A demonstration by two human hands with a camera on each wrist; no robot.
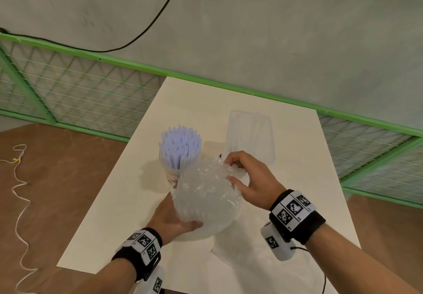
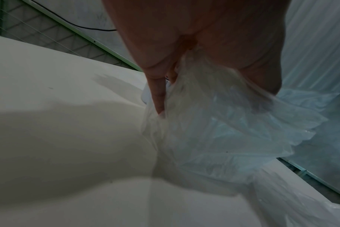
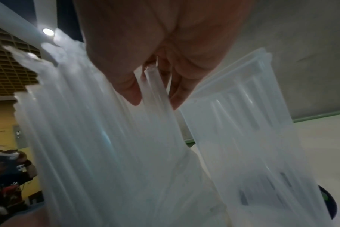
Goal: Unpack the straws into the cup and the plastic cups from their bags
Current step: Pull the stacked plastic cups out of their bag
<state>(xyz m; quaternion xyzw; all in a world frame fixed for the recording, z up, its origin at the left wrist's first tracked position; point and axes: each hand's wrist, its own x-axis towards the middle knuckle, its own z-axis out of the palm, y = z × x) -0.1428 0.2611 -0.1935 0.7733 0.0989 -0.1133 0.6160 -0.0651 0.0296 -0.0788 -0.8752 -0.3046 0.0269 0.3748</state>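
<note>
A paper cup (image 1: 170,174) packed with pale lilac straws (image 1: 180,147) stands upright on the white table (image 1: 297,179). Just in front of it, both hands hold up a clear crinkled bag (image 1: 206,197) with a round translucent ribbed bundle inside; I cannot tell whether that is straws or cups. My left hand (image 1: 183,222) grips the bag's lower left side, its fingers (image 2: 159,98) pressed into the film (image 2: 223,130). At the top right my right hand (image 1: 231,170) pinches the bag's bunched film (image 3: 153,86) between thumb and fingers (image 3: 130,90).
A tall clear ribbed plastic container (image 1: 250,138) (image 3: 243,122) stands behind the right hand. Flat clear film (image 1: 226,257) lies on the table near me. A green mesh fence (image 1: 68,92) runs behind the table. A white cord (image 1: 20,190) trails over the brown floor at the left.
</note>
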